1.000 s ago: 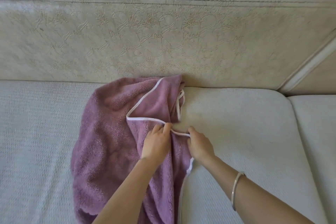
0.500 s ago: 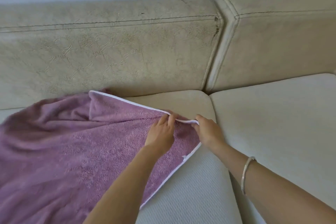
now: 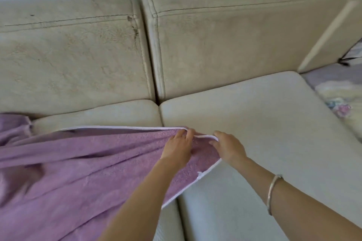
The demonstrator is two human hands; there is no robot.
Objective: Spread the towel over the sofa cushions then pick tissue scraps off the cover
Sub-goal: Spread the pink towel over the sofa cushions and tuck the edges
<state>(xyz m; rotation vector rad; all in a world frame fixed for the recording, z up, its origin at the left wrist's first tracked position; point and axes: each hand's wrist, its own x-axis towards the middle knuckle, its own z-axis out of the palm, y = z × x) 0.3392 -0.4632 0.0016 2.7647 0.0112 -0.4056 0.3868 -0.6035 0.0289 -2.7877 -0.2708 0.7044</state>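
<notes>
Head view: the purple towel [image 3: 68, 172] was no longer the bunched heap of a second ago. It had been pulled open and dragged right, filling the lower left of the frame, with its white-trimmed top edge [image 3: 121, 128] stretched taut across the left seat cushion [image 3: 109, 113]. The left hand [image 3: 177, 148] had a closed grip pinching that edge. The right hand [image 3: 228, 147] pinched the towel corner at centre frame, on the right seat cushion [image 3: 274, 123] just past the seam. Spreading looked partway done. No tissue scraps were visible.
</notes>
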